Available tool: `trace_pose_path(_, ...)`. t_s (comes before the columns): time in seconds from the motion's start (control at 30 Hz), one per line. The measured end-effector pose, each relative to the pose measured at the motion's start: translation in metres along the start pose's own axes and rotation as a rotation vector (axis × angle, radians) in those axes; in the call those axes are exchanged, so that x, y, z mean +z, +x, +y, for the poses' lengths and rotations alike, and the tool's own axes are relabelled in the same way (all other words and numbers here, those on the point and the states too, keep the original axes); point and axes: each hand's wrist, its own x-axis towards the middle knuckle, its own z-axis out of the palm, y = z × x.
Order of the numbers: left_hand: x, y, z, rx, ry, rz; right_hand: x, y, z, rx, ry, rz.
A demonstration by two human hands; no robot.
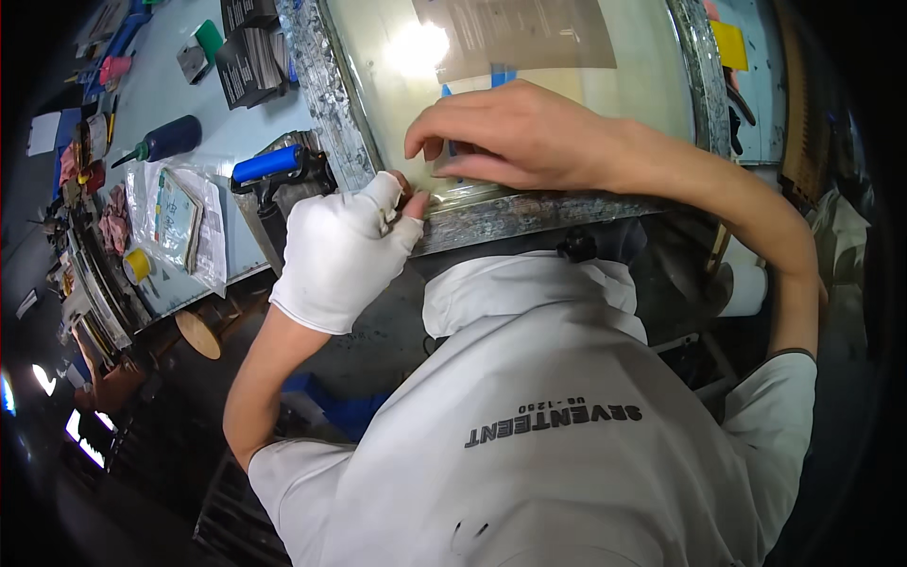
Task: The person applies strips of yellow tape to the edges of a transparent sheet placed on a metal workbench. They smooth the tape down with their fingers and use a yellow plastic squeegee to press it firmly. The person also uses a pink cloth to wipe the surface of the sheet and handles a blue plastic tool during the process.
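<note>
My left hand [345,231] wears a white glove with bare fingertips. Its fingers curl together at the near left corner of a worn grey frame [529,213]; what they pinch, if anything, is hidden. A translucent yellowish sheet [652,113] spans the frame, with a brown-grey rectangle [529,42] toward its far side. Over the sheet's near part arches my bare right hand [515,137], thumb apart from the bent fingers and nothing visible in its grasp. Small blue strips [504,74] show beside and beneath that hand.
Left of the frame are a blue-handled roller [269,164], a dark squeeze bottle [173,137], plastic-wrapped papers [177,217] and stacked dark cards [250,66]. A yellow tape roll [137,266] lies near the table edge. A round wooden stool seat [198,335] stands below.
</note>
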Motion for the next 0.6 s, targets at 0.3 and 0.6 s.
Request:
trace_pose_path(0.3, 0.008, -0.016, 0.001, -0.212, -0.256, 0.0, -0.004, 0.016, -0.002, 0.291, -0.128, -0.164)
trace_pose_path(0.6, 0.002, -0.028, -0.003, -0.348, -0.511, 0.031, 0.006, 0.035, -0.012, 0.227, -0.333, -0.262)
